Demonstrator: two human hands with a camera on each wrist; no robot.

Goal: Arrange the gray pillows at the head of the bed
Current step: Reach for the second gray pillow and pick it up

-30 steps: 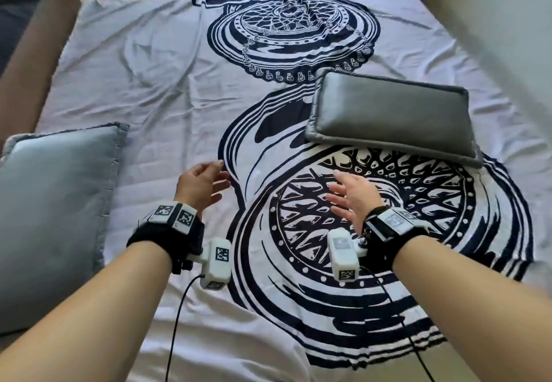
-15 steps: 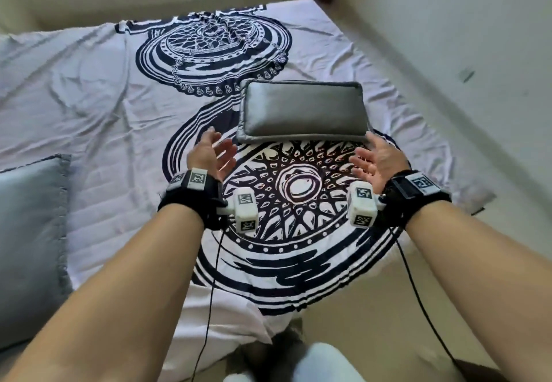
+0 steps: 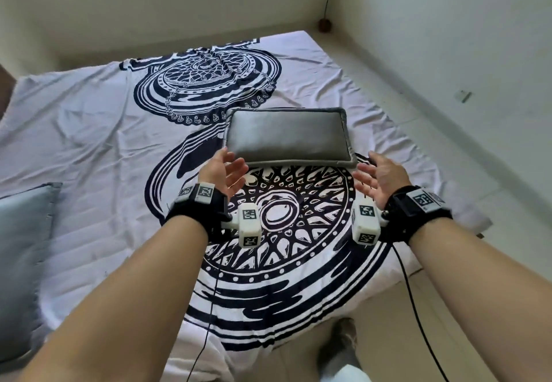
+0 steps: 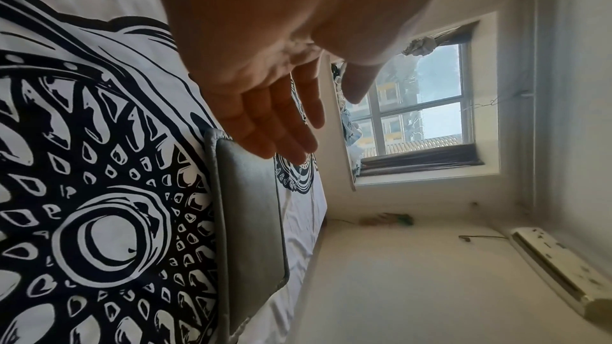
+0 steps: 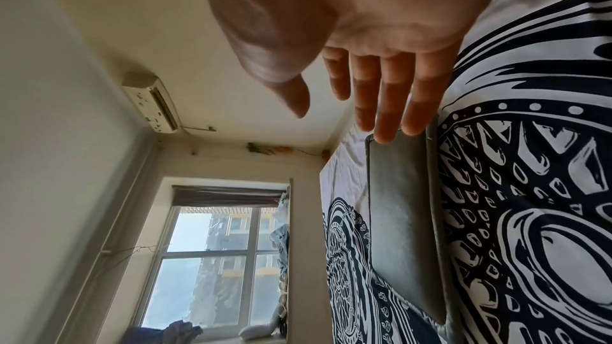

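Cream walls (image 3: 448, 23), daylit window (image 5: 218, 258)

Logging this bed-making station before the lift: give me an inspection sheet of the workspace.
Surface: bedsheet, white with dark wheel print, wrinkled.
Job's things: dark gray pillow flat mid-bed; light gray pillow at the bed's left edge.
Clutter: nothing seen on the sheet.
Grippers: left hand and right hand open, palms facing, at the dark pillow's near corners; contact cannot be told.
Cables: black leads hang from both wrist cameras.
Surroundings: window, air conditioner, bare floor.
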